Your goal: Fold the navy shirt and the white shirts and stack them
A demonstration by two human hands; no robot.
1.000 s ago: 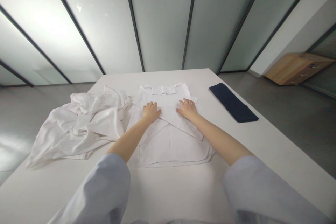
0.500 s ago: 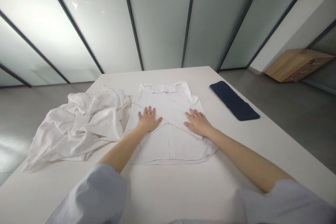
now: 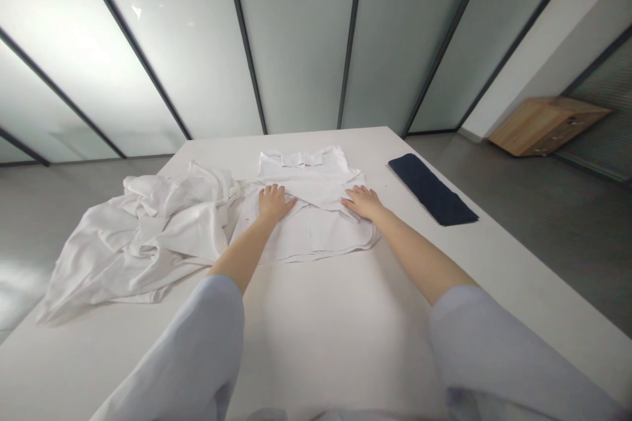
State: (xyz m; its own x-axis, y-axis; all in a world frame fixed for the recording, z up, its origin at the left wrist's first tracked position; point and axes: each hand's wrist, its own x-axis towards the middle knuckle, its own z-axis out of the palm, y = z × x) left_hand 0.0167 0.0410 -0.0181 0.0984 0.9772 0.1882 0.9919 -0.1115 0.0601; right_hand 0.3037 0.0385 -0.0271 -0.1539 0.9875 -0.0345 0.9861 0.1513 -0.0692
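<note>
A white shirt lies front up on the table, its collar toward the far end and its sleeves folded across the body. My left hand rests on the left side of the shirt, palm down, fingers forward and thumb out to the right. On the other side, my right hand presses on the folded sleeve with its fingers apart. Both hands are open, and the cloth wrinkles slightly between them. The lower hem curves across the table nearer to me.
A rumpled white satin-like cloth lies to the left, against the shirt's edge. Toward the right edge of the white table lies a folded navy cloth. Frosted glass panels and a wooden cabinet stand beyond.
Both hands have moved slightly forward. The shirt's lower hem has shifted away from me, and its body looks shorter and more wrinkled. The other cloths lie as before.
</note>
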